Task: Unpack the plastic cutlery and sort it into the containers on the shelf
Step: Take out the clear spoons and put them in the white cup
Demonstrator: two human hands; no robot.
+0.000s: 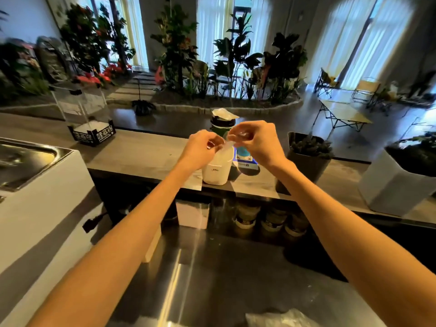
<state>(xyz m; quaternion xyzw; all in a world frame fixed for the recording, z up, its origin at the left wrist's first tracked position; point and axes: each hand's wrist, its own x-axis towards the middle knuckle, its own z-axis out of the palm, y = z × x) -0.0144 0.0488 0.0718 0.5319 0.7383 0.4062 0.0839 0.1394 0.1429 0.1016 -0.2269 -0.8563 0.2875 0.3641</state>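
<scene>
Both my hands are raised over the grey shelf [146, 152]. My left hand [200, 147] and my right hand [254, 140] pinch the two ends of a clear plastic-wrapped cutlery piece [226, 145], held just above a white container [215, 171]. Behind it stands a dark green cup [221, 125] with white wrapped pieces sticking out of its top. A crumpled clear plastic bag [280, 318] lies on the steel counter at the bottom edge. What kind of cutlery I hold is too blurred to tell.
A clear dispenser on a black base [92, 133] stands on the shelf's left. A blue sign [245, 159] sits right of the white container, then a black plant pot [309, 156] and a white planter [396, 185]. A steel sink [26, 159] lies far left.
</scene>
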